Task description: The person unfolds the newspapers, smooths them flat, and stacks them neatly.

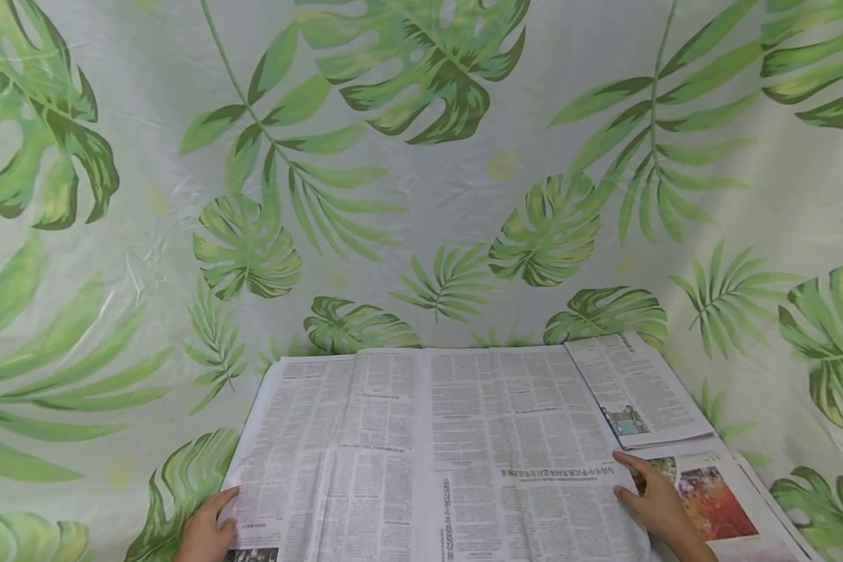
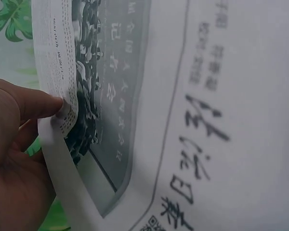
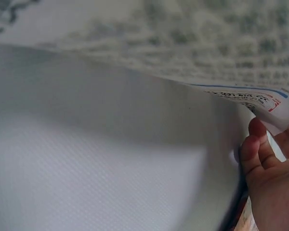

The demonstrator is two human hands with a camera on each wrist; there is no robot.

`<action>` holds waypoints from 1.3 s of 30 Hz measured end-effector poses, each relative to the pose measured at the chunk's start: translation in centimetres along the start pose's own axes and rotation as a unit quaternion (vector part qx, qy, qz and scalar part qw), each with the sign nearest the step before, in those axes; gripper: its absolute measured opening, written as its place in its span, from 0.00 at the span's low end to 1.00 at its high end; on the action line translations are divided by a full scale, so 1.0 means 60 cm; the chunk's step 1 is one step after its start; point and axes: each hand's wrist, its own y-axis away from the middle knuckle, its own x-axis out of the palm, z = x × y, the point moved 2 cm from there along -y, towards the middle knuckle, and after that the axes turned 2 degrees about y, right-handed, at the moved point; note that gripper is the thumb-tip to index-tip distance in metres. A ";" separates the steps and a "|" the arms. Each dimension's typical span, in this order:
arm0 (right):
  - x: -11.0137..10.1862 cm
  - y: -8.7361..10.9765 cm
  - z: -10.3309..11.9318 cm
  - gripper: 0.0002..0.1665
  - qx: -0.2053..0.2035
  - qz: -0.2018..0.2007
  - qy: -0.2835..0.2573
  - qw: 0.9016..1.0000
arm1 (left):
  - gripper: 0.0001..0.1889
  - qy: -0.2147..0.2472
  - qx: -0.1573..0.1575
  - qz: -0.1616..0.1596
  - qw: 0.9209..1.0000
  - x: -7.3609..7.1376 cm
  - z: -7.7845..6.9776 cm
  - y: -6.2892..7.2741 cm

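Note:
An opened newspaper (image 1: 421, 421) spreads across the lower middle of the head view, with a crease down its centre. At its left edge my left hand (image 1: 205, 532) pinches the paper; in the left wrist view the thumb of that hand (image 2: 19, 144) lies on top of the sheet, beside a dark photo. My right hand (image 1: 652, 503) grips the right edge between thumb and fingers. The right wrist view looks under the lifted newspaper (image 3: 183, 48), with the right hand (image 3: 274, 178) at its edge and a pale surface below.
A smaller folded newspaper section (image 1: 653, 390) with a cartoon lies at the right, over the big sheet's edge. Below it is a page with a red and orange picture (image 1: 720, 503), partly behind my right hand. A leaf-patterned plastic sheet (image 1: 449, 195) surrounds everything.

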 end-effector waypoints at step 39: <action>-0.007 -0.025 0.000 0.39 -0.025 0.022 0.005 0.999 | 0.22 0.029 -0.056 -0.032 0.997 0.004 0.012 0.001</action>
